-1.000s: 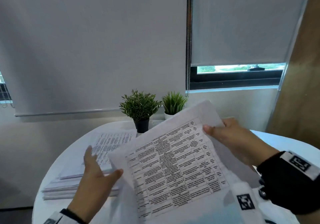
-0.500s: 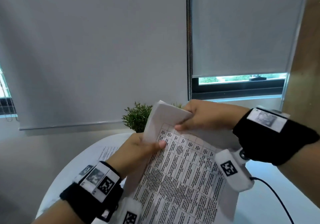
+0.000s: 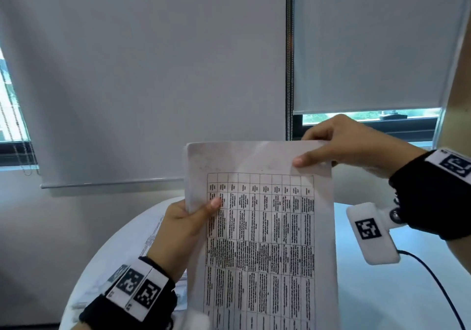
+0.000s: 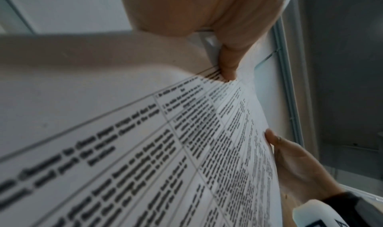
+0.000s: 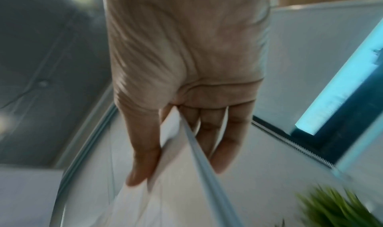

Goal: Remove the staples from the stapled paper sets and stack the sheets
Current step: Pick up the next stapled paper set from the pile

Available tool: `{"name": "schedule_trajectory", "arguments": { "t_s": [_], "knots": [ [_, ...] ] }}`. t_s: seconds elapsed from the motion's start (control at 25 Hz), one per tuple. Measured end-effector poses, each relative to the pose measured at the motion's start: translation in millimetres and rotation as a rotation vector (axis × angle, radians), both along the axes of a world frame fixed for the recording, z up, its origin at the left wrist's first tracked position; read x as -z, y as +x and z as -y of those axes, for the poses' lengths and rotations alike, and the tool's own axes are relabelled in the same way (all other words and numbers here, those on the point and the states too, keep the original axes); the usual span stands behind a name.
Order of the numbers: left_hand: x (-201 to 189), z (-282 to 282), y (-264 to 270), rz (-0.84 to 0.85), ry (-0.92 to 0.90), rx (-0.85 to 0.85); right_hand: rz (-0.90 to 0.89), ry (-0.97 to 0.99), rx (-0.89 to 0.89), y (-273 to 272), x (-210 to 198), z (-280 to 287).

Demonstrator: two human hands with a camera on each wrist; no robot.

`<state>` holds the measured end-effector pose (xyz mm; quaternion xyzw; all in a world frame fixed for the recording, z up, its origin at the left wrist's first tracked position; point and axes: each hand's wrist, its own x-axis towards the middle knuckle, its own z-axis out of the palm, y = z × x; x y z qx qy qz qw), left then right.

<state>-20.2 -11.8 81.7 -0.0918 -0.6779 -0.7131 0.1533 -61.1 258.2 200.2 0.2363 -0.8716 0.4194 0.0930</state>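
A stapled paper set (image 3: pixel 260 227) with a printed table is held upright in front of me, above the round white table (image 3: pixel 382 291). My left hand (image 3: pixel 183 225) pinches its left edge, thumb on the printed side. At the top right corner my right hand (image 3: pixel 331 146) pinches the set, thumb in front and fingers behind. The left wrist view shows the printed sheet (image 4: pixel 186 140) close up with my left thumb (image 4: pixel 228 63) on it. In the blurred right wrist view, my right hand (image 5: pixel 186 140) grips the paper's edge (image 5: pixel 196 148). No staple is visible.
More printed sheets (image 3: pixel 153 238) lie on the table at the left, mostly hidden behind my left hand. A black cable (image 3: pixel 438 286) runs over the table at the right. A green plant (image 5: pixel 335 209) shows in the right wrist view. Roller blinds (image 3: pixel 153 74) cover the windows behind.
The paper set rose from lying tilted over the table to upright at eye level. My right hand went to its top right corner and my left hand slid to the left edge.
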Motion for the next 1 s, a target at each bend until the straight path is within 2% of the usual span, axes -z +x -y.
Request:
{"name": "schedule_trajectory", "arguments": {
  "t_s": [0.12, 0.2, 0.28, 0.36, 0.44, 0.48, 0.56, 0.72, 0.8, 0.92, 1.0],
  "knots": [
    [2, 3, 0, -0.025, 0.061, -0.038, 0.194, -0.498, -0.182, -12, 21, 0],
    [2, 7, 0, -0.060, 0.070, -0.083, 0.256, -0.613, -0.111, -31, 43, 3],
    [-1, 13, 5, -0.077, 0.043, -0.126, 0.255, -0.402, 0.101, -64, 78, 3],
    [-3, 21, 12, -0.065, 0.034, -0.175, 0.204, 0.071, 0.263, -99, 120, -1],
    [-5, 30, 20, -0.020, 0.051, -0.224, 0.226, 0.524, 0.335, -123, 159, -5],
    [-5, 34, 24, -0.004, 0.054, -0.232, 0.245, 0.672, 0.346, -130, 174, -6],
    [-2, 37, 29, 0.005, 0.022, -0.262, 0.233, 0.841, 0.348, -137, 195, -3],
    [2, 37, 30, 0.046, 0.034, -0.217, 0.251, 0.981, 0.340, -147, 214, 4],
    [8, 44, 22, 0.062, 0.051, -0.188, 0.271, 0.968, 0.347, -152, 220, 6],
    [20, 53, 14, 0.109, 0.086, -0.149, 0.295, 0.814, 0.415, -150, 228, 9],
    [22, 52, 14, 0.131, 0.090, -0.151, 0.291, 0.519, 0.489, -150, 221, 3]
  ]
}}
